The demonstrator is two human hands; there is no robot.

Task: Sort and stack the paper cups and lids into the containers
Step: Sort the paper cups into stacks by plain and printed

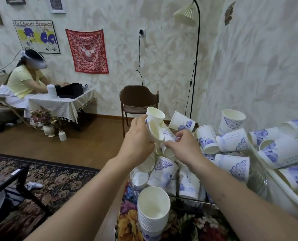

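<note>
Nested cup stack point(153, 213) nearest; beyond, both hands point(159, 145) gripping cups point(156, 125) above the jumbled pile point(231, 153).

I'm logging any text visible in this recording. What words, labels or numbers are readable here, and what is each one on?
"La Chaine Simpson": heading of the yellow-and-blue cyclist poster on the back wall.
Small dark script lines on the blue-and-white printed paper cups: too small and blurred to read.
Red patterned cloth hanging on the wall: ornament only, no readable words.
Other framed pictures on the wall: no legible text.
</note>
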